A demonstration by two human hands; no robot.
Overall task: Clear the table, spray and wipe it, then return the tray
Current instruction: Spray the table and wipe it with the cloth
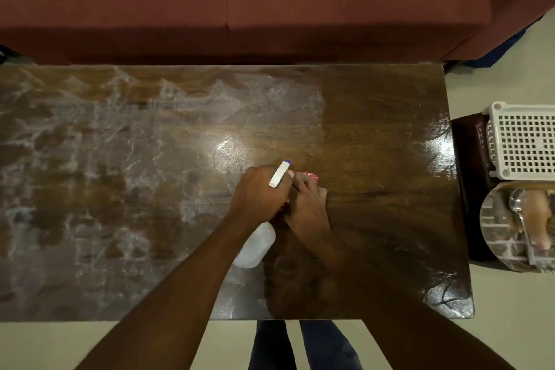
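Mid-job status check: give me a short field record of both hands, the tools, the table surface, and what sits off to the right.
left hand: grips spray bottle, nozzle pointing away
right hand: presses red patterned cloth, beside left hand
table: whitish spray film on left and middle; right part dark, glossy
off table, right: white basket; round shiny tray with spoon

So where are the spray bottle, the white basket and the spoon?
spray bottle [255,245]: head view, on its white body.
white basket [525,144]: head view, on its grid face.
spoon [517,203]: head view, on its bowl.
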